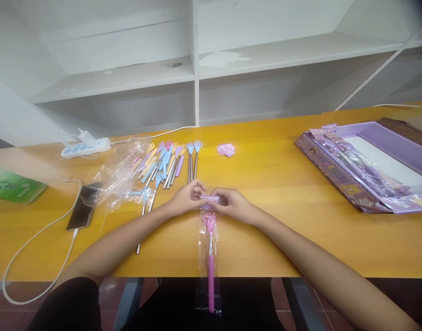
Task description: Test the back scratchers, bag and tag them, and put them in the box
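Note:
Between my hands is a small purple printed card at the top of a clear plastic bag. Inside the bag lies a pink back scratcher, its claw end toward the card and its handle past the table's front edge. My left hand pinches the card's left side with curled fingers. On the right side, my right hand grips the card between thumb and fingers. Several loose back scratchers in blue, orange, purple and pink lie beyond my left hand. A few pink cards rest farther back.
An open purple display box at the right holds bagged items. Crumpled clear plastic, a phone with a white cable, a power strip and a green package are at the left. White shelving stands behind.

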Tool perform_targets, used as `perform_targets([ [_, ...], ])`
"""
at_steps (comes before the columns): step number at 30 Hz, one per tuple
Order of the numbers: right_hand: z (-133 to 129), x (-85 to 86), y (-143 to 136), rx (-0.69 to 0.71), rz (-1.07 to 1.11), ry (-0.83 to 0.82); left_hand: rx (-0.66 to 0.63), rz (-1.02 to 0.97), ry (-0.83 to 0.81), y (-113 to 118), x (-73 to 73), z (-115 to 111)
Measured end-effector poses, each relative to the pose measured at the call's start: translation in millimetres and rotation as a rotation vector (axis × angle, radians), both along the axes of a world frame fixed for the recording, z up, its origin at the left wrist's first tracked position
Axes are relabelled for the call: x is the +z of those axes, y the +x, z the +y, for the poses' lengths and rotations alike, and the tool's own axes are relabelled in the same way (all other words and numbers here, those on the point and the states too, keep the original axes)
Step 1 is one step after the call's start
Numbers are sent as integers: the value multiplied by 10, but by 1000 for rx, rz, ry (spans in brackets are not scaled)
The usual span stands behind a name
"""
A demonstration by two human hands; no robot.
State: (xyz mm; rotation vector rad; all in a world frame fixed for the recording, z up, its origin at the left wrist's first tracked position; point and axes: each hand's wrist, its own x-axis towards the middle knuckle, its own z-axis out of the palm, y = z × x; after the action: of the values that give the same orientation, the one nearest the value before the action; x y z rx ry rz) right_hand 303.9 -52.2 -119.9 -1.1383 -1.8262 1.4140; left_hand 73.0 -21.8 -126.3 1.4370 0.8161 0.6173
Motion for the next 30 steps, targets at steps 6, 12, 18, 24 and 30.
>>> perform_targets([
  [6, -19, -20, -22, -27, -11, 22, -53, 17, -17, -12, 17, 15],
  [12, -47, -58, -115, -140, -92, 126, 61, 68, 45, 108, -16, -95],
  [18, -85, -26, -200, -166, -191, 271, 164, 125, 93, 190, -33, -175],
  [24, -104, -10, -211, -182, -203, 294, 160, 132, 91, 187, -2, -165],
  [30, -87, 30, -153, -160, -126, 172, 138, 66, 57, 165, -19, -139],
])
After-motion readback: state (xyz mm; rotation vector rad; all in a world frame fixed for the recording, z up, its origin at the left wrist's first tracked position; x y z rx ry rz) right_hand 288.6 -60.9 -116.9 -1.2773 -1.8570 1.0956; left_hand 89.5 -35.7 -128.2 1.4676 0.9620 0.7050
